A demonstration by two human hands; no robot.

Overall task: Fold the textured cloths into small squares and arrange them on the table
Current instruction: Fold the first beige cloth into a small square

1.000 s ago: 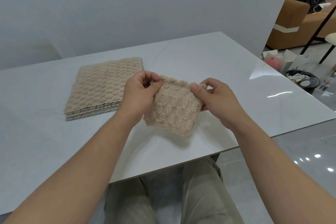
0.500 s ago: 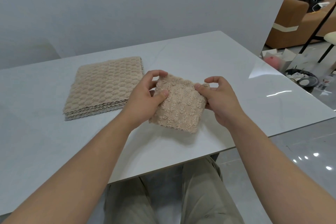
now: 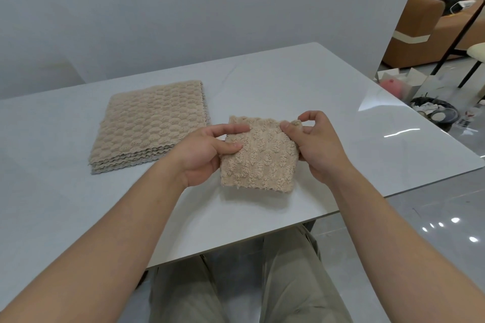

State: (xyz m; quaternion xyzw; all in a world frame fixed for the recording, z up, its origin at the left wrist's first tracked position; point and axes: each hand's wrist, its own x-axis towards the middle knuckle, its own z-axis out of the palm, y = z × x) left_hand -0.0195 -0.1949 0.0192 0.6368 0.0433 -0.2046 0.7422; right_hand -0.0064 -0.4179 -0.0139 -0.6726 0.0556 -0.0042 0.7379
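A second ago the folded cloth (image 3: pixel 258 157), a small beige square of nubby textured pile, hung bunched and slightly skewed between the two grips. Now it has been squared up and brought lower. It faces the camera nearly flat, with its edges roughly straight. I judge the folding of this piece is all but finished and that placing it is the next step.

The left grip (image 3: pixel 207 149) pinches the cloth's left edge, with two digits laid on its face and the rest out of sight behind. The right grip (image 3: pixel 315 144) is curled round the upper right corner, thumb on the face, and a small tuft of corner pokes out above that thumb. I cannot tell whether the lower edge rests on the surface (image 3: pixel 288 81) or hangs just above it; a soft shadow lies beneath.

Just left of and beyond the left grip lies the stack of beige textured cloths (image 3: pixel 152 123), larger, flat and scalloped at its near edge. It sits close to that grip but apart from the held piece. Bare glossy surface runs beyond both grips and out past the right grip to the far right corner. The surface's near edge lies a little below the grips, towards the person's knees, so I would set the cloth down forward or to the right, not nearer.
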